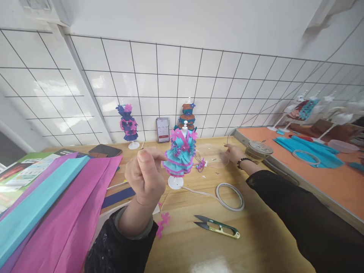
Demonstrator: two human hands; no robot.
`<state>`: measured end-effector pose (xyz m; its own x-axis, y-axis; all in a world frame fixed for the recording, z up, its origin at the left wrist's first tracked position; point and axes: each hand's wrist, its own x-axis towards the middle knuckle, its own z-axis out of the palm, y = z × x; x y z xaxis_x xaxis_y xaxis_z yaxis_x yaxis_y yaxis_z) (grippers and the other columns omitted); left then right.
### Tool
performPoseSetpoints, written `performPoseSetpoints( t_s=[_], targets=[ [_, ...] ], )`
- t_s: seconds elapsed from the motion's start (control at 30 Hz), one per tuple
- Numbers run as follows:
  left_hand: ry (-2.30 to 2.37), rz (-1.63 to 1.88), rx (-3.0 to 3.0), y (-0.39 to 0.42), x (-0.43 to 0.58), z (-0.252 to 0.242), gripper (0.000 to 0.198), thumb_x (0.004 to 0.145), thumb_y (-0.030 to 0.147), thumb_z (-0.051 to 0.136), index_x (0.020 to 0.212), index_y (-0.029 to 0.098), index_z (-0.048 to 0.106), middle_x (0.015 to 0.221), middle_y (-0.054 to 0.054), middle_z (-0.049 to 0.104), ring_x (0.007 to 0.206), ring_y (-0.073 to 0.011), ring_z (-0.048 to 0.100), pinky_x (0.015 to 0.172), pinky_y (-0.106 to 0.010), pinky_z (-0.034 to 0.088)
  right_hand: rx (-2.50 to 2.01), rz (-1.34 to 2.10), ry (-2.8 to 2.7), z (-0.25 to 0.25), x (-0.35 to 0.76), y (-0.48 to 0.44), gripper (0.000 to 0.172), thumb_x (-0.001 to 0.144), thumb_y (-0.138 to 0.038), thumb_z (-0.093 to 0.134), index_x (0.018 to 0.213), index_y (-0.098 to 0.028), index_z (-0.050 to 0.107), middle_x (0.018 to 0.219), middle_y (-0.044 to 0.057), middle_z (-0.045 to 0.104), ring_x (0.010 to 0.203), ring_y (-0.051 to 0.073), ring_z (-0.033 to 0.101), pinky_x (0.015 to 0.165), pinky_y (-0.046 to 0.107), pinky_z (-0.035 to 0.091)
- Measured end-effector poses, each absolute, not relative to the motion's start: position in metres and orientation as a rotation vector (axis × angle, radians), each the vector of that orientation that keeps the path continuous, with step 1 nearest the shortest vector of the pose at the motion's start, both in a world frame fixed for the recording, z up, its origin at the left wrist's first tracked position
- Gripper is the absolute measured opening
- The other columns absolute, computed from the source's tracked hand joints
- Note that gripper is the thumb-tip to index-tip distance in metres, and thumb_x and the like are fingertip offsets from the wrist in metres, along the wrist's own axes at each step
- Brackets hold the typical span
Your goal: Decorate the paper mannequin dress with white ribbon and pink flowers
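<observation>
In the middle of the table stands a small white dress form (175, 182) in a ruffled turquoise and pink paper dress (180, 157). My left hand (146, 174) is raised just left of it, fingers curled and thumb upright. Its index finger reaches to the edge of the skirt; whether anything is pinched there is hidden. My right hand (234, 154) stretches far forward to the rim of a clear shallow dish (213, 151), index finger extended, with nothing visible in it. A roll of white double-sided tape (230, 197) lies nearer, its loose strip running to the stand.
Thread snips (217, 226) and pink paper flowers (163, 224) lie in front. Coloured paper sheets (71, 201) cover the left. Behind stand two dressed forms (129, 127) (188, 113) and a phone (163, 130). A lidded clear tub (258, 151) sits beside my right wrist.
</observation>
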<state>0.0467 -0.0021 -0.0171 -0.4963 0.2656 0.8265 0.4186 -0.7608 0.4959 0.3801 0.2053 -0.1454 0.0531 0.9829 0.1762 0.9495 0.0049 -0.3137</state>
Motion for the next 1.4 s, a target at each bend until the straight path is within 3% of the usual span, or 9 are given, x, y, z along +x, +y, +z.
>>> performPoseSetpoints(
  t_s=[0.13,0.23,0.53,0.7,0.87,0.97,1.1,1.27,1.4],
  targets=[
    [-0.998,-2.455,-1.496,-0.002,0.049,-0.017,0.051,0.091,0.04,0.032,0.052,0.017,0.055,0.035,0.005,0.036,0.031,-0.0055,0.032,0.035,-0.023,0.024,-1.927,0.438,-1.638,-0.142,0.381,0.199,0.031,0.085,-0.023,0.053,0.114,-0.014,0.051,0.089,0.007,0.063,0.08,0.017,0.061,0.072,0.033,0.051],
    [-1.041,-2.432,-1.503,-0.004,0.049,-0.018,0.051,0.091,0.041,0.031,0.052,0.017,0.055,0.035,0.005,0.036,0.031,-0.0058,0.032,0.035,-0.024,0.024,-1.808,0.646,-1.414,-0.14,0.379,0.191,0.03,0.082,-0.013,0.052,0.111,-0.013,0.049,0.069,0.003,0.061,0.067,0.014,0.062,0.064,0.028,0.053],
    [-0.975,-2.458,-1.642,-0.013,0.056,-0.019,0.049,0.091,0.04,0.031,0.054,0.018,0.055,0.038,0.003,0.04,0.038,-0.0078,0.041,0.04,-0.024,0.03,-1.395,1.145,-1.082,-0.136,0.37,0.143,0.025,0.074,-0.002,0.058,0.093,-0.015,0.049,0.068,0.004,0.063,0.067,0.014,0.065,0.069,0.029,0.055],
    [-0.964,-2.326,-1.842,-0.02,0.06,-0.022,0.049,0.091,0.041,0.03,0.055,0.019,0.054,0.04,0.002,0.042,0.041,-0.0093,0.043,0.043,-0.025,0.031,-1.266,1.284,-1.077,-0.13,0.359,0.121,0.029,0.068,-0.008,0.067,0.091,-0.016,0.052,0.071,0.004,0.065,0.072,0.015,0.065,0.074,0.029,0.055],
    [-0.934,-2.151,-2.147,-0.025,0.064,-0.02,0.043,0.091,0.031,0.031,0.057,0.018,0.054,0.046,0.001,0.047,0.046,-0.0092,0.046,0.049,-0.024,0.034,-1.207,1.341,-1.106,-0.116,0.34,0.104,0.036,0.059,-0.015,0.076,0.089,-0.017,0.057,0.073,0.002,0.065,0.069,0.014,0.065,0.073,0.029,0.055],
    [-1.144,-1.826,-2.561,-0.024,0.079,-0.021,0.038,0.087,0.031,0.039,0.054,0.017,0.052,0.044,0.003,0.042,0.043,-0.0081,0.039,0.047,-0.023,0.029,-1.171,1.381,-1.158,-0.104,0.324,0.081,0.04,0.057,-0.023,0.079,0.091,-0.018,0.06,0.074,0.002,0.065,0.069,0.015,0.064,0.073,0.032,0.054],
    [-1.711,-1.598,-2.927,-0.021,0.104,-0.041,0.022,0.083,0.034,0.043,0.079,0.02,0.06,0.053,0.004,0.048,0.048,-0.0094,0.042,0.046,-0.021,0.029,-1.033,1.392,-1.242,-0.088,0.302,0.033,0.037,0.062,-0.03,0.076,0.093,-0.019,0.06,0.075,0.0,0.062,0.071,0.012,0.062,0.075,0.031,0.051],
    [-2.125,-1.806,-3.026,-0.02,0.122,-0.068,0.022,0.083,0.038,0.042,0.086,0.019,0.052,0.072,0.0,0.056,0.057,-0.0095,0.049,0.049,-0.02,0.035,-1.054,1.149,-1.409,-0.072,0.285,-0.016,0.027,0.068,-0.037,0.07,0.087,-0.022,0.059,0.077,0.001,0.063,0.068,0.013,0.06,0.069,0.03,0.051],
    [-2.377,-2.011,-3.152,-0.021,0.131,-0.072,0.021,0.083,0.034,0.04,0.078,0.016,0.05,0.066,0.001,0.051,0.05,-0.0077,0.045,0.044,-0.019,0.036,-1.165,0.951,-1.508,-0.07,0.282,-0.029,0.023,0.07,-0.041,0.067,0.083,-0.024,0.059,0.078,0.003,0.066,0.067,0.016,0.062,0.066,0.032,0.052]
  ],
)
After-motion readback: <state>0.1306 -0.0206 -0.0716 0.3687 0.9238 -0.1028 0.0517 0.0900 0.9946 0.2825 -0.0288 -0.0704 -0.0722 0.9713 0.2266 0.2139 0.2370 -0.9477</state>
